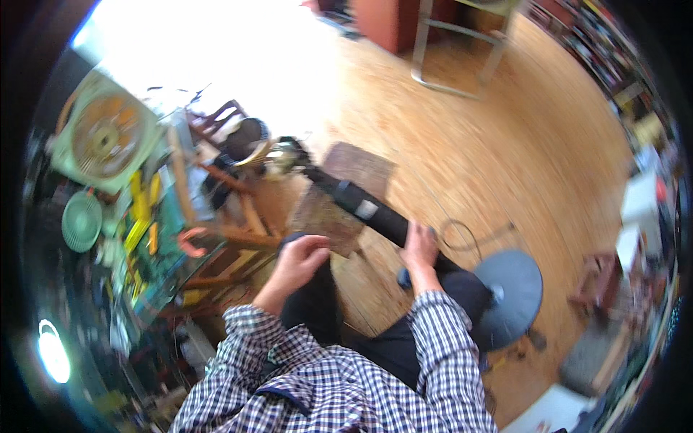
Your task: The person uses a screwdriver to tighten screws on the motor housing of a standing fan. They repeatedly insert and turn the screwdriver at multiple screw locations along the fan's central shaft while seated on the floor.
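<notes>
My right hand (421, 249) is wrapped round the rear part of a long black power tool (372, 211), over my right thigh. The tool slants forward and left, with a pale label on its body. Its far end is metallic and blurred, so I cannot make out the fitting. My left hand (299, 263) is over my left knee, apart from the tool, fingers loosely stretched and nothing seen in them. Below the tool's front half lies a worn brown board (338, 206) on the floor.
A cluttered bench (249, 234) with hand tools, an orange clamp-like piece (191, 242) and a container (245, 138) stands left. A box fan (108, 141) is behind it. At right are a round dark disc (509, 299), a cable (462, 238) and shelves; a metal-legged chair (462, 32) stands ahead.
</notes>
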`<state>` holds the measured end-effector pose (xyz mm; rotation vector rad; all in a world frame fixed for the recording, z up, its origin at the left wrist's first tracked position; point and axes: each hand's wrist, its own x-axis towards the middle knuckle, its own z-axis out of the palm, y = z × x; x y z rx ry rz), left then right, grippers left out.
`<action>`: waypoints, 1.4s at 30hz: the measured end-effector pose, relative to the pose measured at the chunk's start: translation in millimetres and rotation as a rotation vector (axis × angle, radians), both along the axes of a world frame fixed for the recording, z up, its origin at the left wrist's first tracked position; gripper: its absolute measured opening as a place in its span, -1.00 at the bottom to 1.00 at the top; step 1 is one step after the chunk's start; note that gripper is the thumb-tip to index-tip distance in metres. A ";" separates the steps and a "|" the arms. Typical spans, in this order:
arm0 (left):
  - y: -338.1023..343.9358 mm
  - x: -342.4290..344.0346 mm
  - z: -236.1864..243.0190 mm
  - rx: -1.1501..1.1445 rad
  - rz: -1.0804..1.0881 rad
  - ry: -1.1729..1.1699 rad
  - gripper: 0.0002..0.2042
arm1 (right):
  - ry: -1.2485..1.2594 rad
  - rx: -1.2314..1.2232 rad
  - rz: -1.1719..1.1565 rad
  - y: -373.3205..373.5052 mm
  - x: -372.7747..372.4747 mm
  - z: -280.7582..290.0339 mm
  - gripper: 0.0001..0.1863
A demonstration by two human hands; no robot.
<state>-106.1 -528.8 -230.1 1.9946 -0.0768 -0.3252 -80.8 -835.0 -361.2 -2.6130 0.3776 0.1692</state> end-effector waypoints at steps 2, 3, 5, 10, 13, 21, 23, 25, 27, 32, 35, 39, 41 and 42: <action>7.7 0.0 -19.6 -0.149 -0.005 0.035 -0.69 | 0.001 -0.145 0.033 5.6 -6.2 -0.6 -0.22; 9.0 -1.4 -20.1 -0.148 0.000 0.055 -0.69 | 0.018 -0.167 0.034 7.4 -7.3 -0.9 -0.08; 5.8 -3.6 -24.7 -0.150 0.002 0.105 -0.68 | 0.042 -0.225 0.032 5.3 -12.1 -1.3 0.04; 5.4 5.1 -48.5 -0.197 0.073 0.213 -0.67 | -0.003 -0.356 0.114 13.7 -7.0 -0.9 -0.07; -2.6 23.6 -72.9 -0.269 0.154 0.189 -0.70 | -0.076 -0.387 0.169 16.1 -0.7 -6.6 -0.23; -3.0 76.4 -120.9 -0.022 0.219 -0.049 -0.70 | -0.188 -0.364 0.204 18.7 5.5 -10.1 -0.64; 0.1 88.3 -129.4 0.060 0.215 -0.100 -0.70 | -0.186 -0.337 0.187 14.6 8.0 -19.9 -0.53; 0.6 94.1 -133.9 0.112 0.206 -0.112 -0.70 | -0.175 -0.305 0.177 10.2 7.4 -22.4 -0.44; 2.2 93.9 -131.4 0.144 0.192 -0.094 -0.70 | -0.161 -0.303 0.165 9.1 4.8 -20.0 -0.37; 10.3 90.8 -137.7 0.194 0.188 -0.177 -0.71 | -0.158 -0.347 0.151 -3.0 0.4 -11.1 -0.34; 15.4 94.8 -137.9 0.244 0.219 -0.240 -0.71 | -0.175 -0.321 0.107 -26.1 -4.7 5.2 -0.23; 17.0 106.3 -148.4 0.361 0.306 -0.265 -0.62 | -0.227 -0.212 0.067 -62.3 -8.5 43.1 -0.15; 18.6 112.3 -152.2 0.462 0.347 -0.202 -0.53 | -0.237 -0.180 0.056 -79.0 -4.6 46.5 -0.12; 19.4 113.9 -157.2 0.504 0.357 -0.156 -0.48 | -0.229 -0.177 0.045 -85.3 -1.8 48.4 -0.10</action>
